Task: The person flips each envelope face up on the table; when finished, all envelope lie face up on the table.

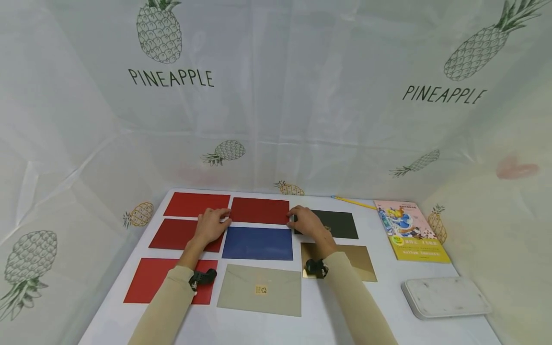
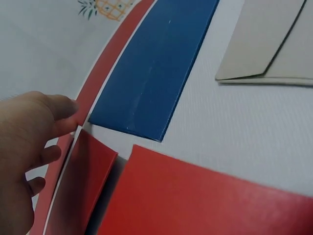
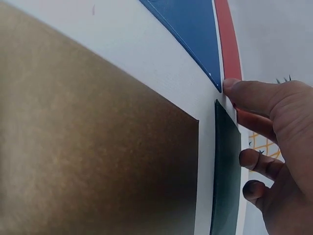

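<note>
head view: red envelope (image 1: 260, 210) between hands

Bright, even light; wrist views slightly soft.

Both my arms reach forward over the table in long beige sleeves, each with a small black camera strapped at the wrist. My left hand (image 1: 211, 224) lies palm down, fingers loosely bent, thumb and forefinger pointing inward toward my other hand. My right hand (image 1: 307, 222) mirrors it, thumb stretched straight inward and pressing down at its tip, the other fingers curled under. The two hands sit apart, level with each other.
</note>
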`<state>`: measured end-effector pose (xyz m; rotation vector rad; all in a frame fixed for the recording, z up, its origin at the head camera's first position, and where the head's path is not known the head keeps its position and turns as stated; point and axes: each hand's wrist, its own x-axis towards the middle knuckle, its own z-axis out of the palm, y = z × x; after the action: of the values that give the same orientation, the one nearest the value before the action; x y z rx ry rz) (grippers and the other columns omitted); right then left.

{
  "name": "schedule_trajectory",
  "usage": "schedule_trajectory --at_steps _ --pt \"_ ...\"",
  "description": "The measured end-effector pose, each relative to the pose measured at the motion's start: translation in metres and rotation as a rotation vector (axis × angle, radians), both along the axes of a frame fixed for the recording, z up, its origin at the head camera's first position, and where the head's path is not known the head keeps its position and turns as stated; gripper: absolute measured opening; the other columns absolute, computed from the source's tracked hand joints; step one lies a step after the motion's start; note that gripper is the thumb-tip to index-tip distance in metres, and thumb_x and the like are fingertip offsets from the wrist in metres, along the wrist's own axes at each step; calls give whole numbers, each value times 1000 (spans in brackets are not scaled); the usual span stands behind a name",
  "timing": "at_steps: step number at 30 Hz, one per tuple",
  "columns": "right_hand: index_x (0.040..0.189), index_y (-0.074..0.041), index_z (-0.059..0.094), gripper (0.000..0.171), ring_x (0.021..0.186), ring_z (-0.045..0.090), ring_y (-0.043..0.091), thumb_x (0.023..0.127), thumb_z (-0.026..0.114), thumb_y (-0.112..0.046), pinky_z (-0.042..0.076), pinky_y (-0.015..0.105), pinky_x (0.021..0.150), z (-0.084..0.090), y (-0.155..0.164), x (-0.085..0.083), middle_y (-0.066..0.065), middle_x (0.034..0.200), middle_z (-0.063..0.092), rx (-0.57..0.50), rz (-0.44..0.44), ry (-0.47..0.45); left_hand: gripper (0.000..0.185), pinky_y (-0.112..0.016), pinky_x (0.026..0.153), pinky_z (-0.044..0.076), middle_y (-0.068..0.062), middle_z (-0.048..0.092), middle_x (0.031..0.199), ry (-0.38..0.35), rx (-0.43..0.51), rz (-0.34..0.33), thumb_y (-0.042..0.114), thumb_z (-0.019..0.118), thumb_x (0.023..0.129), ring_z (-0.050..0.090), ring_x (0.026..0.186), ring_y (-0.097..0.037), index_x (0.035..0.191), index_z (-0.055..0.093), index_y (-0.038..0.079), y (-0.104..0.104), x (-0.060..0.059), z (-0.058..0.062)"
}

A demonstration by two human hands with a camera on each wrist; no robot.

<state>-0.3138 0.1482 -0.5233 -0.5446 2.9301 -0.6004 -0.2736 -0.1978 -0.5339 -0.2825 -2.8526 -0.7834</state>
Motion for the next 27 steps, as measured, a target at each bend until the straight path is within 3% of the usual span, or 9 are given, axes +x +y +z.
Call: schedule_trajectory --at_steps 12,19,24,27 --pt "120 -16 73 31 120 58 26 92 74 -30 48 44 100 1 1 2 3 134 61 -12 -5 26 40 -54 90 37 -13 71 119 5 28 53 21 68 94 53 116 -37 133 65 8 8 0 3" --pt "121 -14 72 32 117 60 25 93 73 -28 49 44 98 -1 1 2 3 133 61 -26 1 25 46 -55 95 40 -14 70 124 -60 185 40 18 66 96 57 114 -36 140 58 7 6 -4 -2" --pt "121 -14 72 32 116 60 25 93 73 -30 49 44 98 -1 0 2 4 132 62 -23 5 16 49 -38 73 47 -16 70 123 -66 313 18 5 67 94 59 100 -33 141 56 6 1 -5 -2" --pt "122 -15 71 33 118 60 25 92 74 -30 48 44 99 -1 0 1 3 132 62 -18 -1 12 49 -33 69 46 -18 69 123 -38 353 -2 -3 66 91 58 95 -33 139 58 5 -1 -5 0"
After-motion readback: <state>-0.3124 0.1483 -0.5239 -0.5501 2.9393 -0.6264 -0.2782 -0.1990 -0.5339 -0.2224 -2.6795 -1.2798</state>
